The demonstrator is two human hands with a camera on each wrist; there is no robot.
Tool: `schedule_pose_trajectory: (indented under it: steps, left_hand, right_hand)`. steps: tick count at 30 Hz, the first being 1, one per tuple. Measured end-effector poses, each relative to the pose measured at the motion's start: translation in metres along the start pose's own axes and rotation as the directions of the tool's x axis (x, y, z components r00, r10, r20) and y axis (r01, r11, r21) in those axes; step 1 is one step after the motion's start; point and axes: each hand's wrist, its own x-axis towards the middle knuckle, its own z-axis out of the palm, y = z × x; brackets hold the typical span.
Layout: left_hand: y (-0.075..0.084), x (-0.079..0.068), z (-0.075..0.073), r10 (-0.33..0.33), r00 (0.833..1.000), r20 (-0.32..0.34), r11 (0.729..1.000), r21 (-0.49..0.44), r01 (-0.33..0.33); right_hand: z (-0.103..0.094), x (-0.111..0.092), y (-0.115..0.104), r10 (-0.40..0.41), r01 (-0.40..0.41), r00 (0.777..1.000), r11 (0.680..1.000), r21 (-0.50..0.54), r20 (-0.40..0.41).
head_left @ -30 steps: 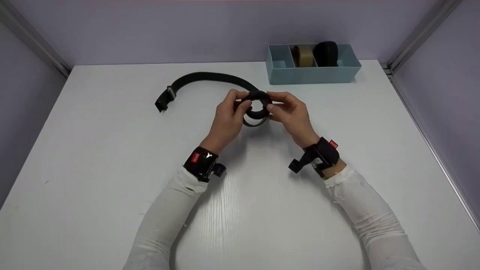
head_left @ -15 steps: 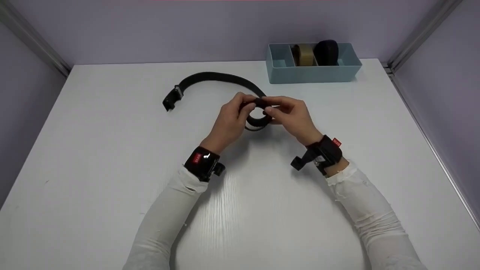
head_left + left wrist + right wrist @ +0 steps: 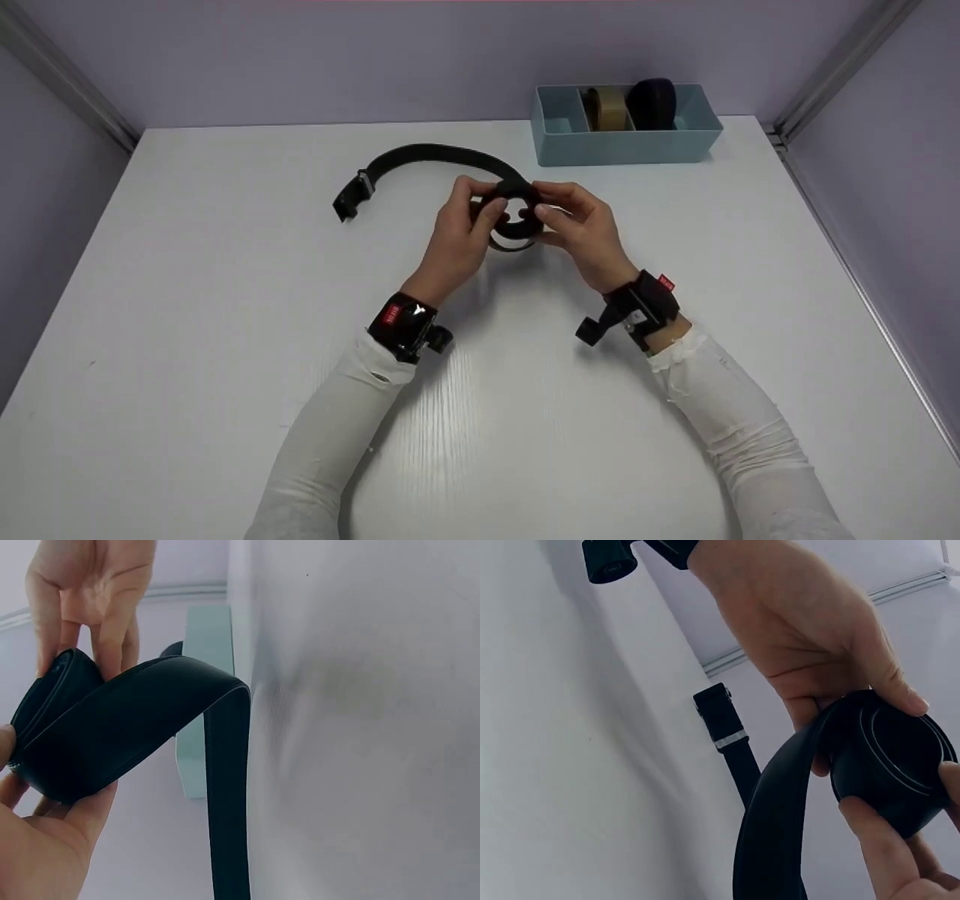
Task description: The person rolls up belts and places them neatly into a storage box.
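Observation:
A black belt (image 3: 431, 152) lies curved across the white table, its buckle (image 3: 352, 196) at the left end. The other end is wound into a coil (image 3: 516, 231) lifted off the table. My left hand (image 3: 455, 238) pinches the coil's left side, thumb on the near face. On the opposite side, my right hand (image 3: 596, 241) holds it between thumb and fingers. In the left wrist view, a loose loop of belt (image 3: 142, 724) runs from the coil down toward the table. The right wrist view shows the coil's layered edge (image 3: 892, 757) between both hands; some fingertips are hidden behind it.
A blue-grey divided box (image 3: 626, 150) stands at the back right of the table (image 3: 225, 315). Inside it are a tan tape roll (image 3: 609, 110) and a black rounded object (image 3: 652, 105). Pale walls enclose the back and sides.
The buckle end has slid to the right as the belt is wound. Both hands came together at the coil's top half a second ago, and now grip its two sides again.

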Motion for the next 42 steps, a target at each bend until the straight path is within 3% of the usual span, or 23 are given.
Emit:
schedule_pose_trajectory:
  steps: [4, 9, 15, 22, 27, 31, 34, 38, 42]
  left_hand:
    - [-0.002, -0.001, -0.002, 0.022, 1.0, -0.015, 0.999, 0.026, -0.022]
    - [-0.002, -0.001, -0.003, 0.088, 0.996, -0.002, 0.992, 0.091, -0.087]
    - [-0.003, -0.002, -0.001, 0.104, 0.995, 0.006, 0.985, 0.14, -0.103]
    - [-0.002, -0.001, 0.002, 0.077, 0.997, 0.008, 0.99, 0.116, -0.077]
    - [-0.002, -0.002, 0.003, 0.073, 0.997, -0.038, 0.995, 0.067, -0.07]
    - [-0.001, -0.002, 0.004, 0.063, 0.994, -0.088, 0.998, 0.033, -0.06]
    - [-0.002, -0.002, 0.004, 0.065, 0.994, -0.086, 0.998, 0.018, -0.064]
    - [-0.003, -0.002, 0.002, 0.065, 0.995, -0.076, 0.997, 0.038, -0.062]
    - [-0.004, -0.002, -0.001, 0.067, 0.995, -0.074, 0.996, 0.069, -0.062]
  right_hand:
    - [-0.001, -0.001, -0.002, -0.048, 0.052, 0.998, 0.994, -0.094, 0.042]
    - [-0.001, -0.002, -0.005, -0.104, 0.126, 0.989, 0.965, -0.231, 0.106]
    - [-0.002, -0.002, -0.006, -0.099, 0.132, 0.988, 0.942, -0.31, 0.121]
    - [0.0, -0.003, -0.004, -0.107, 0.119, 0.992, 0.972, -0.203, 0.067]
    - [0.004, -0.003, -0.001, -0.049, 0.048, 0.999, 0.997, -0.058, -0.022]
    - [0.008, -0.003, 0.001, 0.001, 0.004, 0.997, 0.998, 0.067, -0.077]
    - [0.009, -0.003, 0.001, 0.024, -0.011, 0.995, 0.991, 0.13, -0.099]
    - [0.011, -0.003, 0.002, 0.036, -0.022, 0.995, 0.99, 0.143, -0.097]
    - [0.011, -0.003, 0.001, -0.008, 0.012, 0.998, 0.998, 0.061, -0.069]
